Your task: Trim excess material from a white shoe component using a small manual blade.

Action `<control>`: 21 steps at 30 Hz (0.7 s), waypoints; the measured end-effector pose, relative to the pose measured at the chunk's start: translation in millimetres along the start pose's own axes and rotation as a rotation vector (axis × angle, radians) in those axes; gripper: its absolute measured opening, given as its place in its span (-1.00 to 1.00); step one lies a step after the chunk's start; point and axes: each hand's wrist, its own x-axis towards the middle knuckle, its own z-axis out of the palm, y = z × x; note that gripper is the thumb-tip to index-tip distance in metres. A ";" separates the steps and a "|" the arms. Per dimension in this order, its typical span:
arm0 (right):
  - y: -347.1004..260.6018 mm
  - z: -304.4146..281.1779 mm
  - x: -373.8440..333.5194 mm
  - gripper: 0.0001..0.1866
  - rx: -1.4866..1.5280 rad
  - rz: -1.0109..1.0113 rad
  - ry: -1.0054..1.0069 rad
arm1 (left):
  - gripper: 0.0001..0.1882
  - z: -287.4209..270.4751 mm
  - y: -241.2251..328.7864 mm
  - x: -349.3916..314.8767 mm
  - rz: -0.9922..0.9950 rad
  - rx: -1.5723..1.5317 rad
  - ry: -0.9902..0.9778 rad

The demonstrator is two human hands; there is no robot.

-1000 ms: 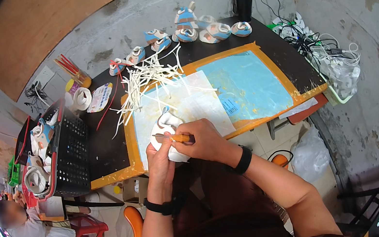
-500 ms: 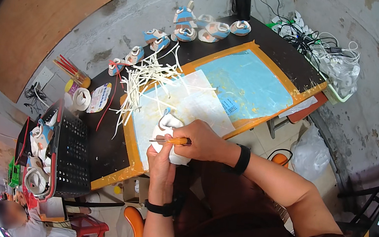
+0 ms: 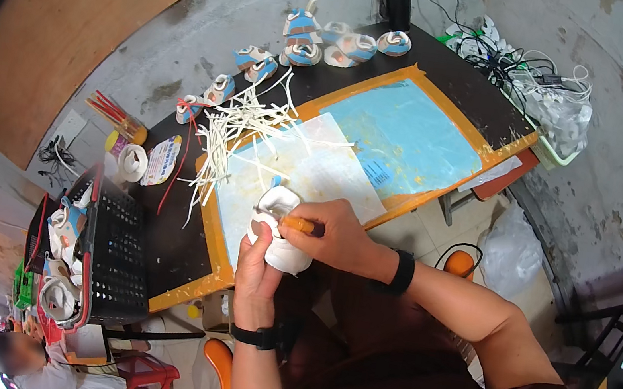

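Small white shoe (image 3: 290,256) is in both hands, over the near edge of the tabletop (image 3: 172,254), left half. Left hand (image 3: 256,271) grasps its side, thumb on top by the brown patch. Right hand (image 3: 339,235) is wrapped round an orange-handled tool (image 3: 296,224) against the shoe; tip hidden, can't tell if it's in the material.

Progress, my read: work on this one is underway, not done. Body is shaped, brown patch and blue tab show. What's left on it I can't tell. Small blue, brown and white shoes (image 3: 300,53) line the far edge toward the far-left side and look further along. White strips (image 3: 245,124) lie loose in a heap, partly over the white sheet (image 3: 325,156).

Containers: black basket (image 3: 118,246) off the tabletop's left edge, holding shoe pieces (image 3: 67,226), white with blue and brown. Clear cup (image 3: 134,133) by the left edge, red sticks (image 3: 106,110) in it. Black cup (image 3: 394,2) at the far edge, contents not visible. Pale bin (image 3: 560,161) past the right edge, with cables (image 3: 538,82) and clear plastic on top.
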 end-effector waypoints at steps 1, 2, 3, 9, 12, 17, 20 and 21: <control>1.0 -1.0 1.1 -0.82 -0.002 0.001 0.003 | -0.63 1.9 0.5 -0.1 0.003 -0.014 -0.007; 3.4 -2.1 4.0 -0.82 0.121 0.064 -0.009 | -0.65 3.6 0.8 -0.2 0.007 -0.028 -0.015; 4.5 -3.7 6.8 -0.81 0.244 0.126 -0.021 | -0.65 5.0 1.3 -0.2 0.005 -0.028 -0.018; 9.1 -7.4 17.9 -0.79 0.268 0.173 -0.135 | -0.62 13.5 5.4 -1.5 0.002 0.047 -0.101; 8.6 -9.1 16.6 -0.79 0.331 0.181 -0.118 | -0.63 14.4 7.3 -0.1 -0.006 0.109 -0.042; 5.8 -11.1 11.7 -0.78 0.095 0.166 -0.116 | -0.71 23.2 13.8 -0.2 0.051 0.126 0.134; 3.8 -7.2 10.2 -0.77 -0.049 0.057 -0.108 | -0.75 11.8 7.2 5.3 0.103 0.156 0.091; 2.7 -6.0 10.8 -0.78 -0.131 -0.007 -0.088 | -0.75 9.9 4.9 5.9 0.101 0.156 0.090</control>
